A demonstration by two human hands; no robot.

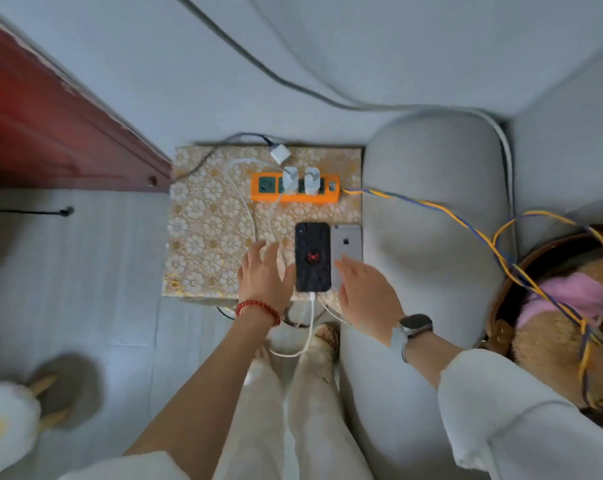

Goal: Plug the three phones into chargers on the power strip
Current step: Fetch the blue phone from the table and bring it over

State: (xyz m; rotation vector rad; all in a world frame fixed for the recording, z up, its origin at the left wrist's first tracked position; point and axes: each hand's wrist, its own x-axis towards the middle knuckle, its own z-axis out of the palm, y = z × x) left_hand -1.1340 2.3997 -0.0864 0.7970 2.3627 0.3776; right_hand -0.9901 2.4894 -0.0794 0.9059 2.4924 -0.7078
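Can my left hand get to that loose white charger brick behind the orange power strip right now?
Probably yes. The left hand looks free, spread open on the table beside the black phone. Between it and the white charger brick lie only loose white cables and the orange power strip, which it could reach over.

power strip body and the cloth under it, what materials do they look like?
Power strip: looks like moulded plastic, bright orange, smooth with little shine, dark green socket faces; two white chargers plugged in. Tablecloth: probably lace or embossed vinyl, white flower pattern over gold with a slight sheen; blur leaves it open.
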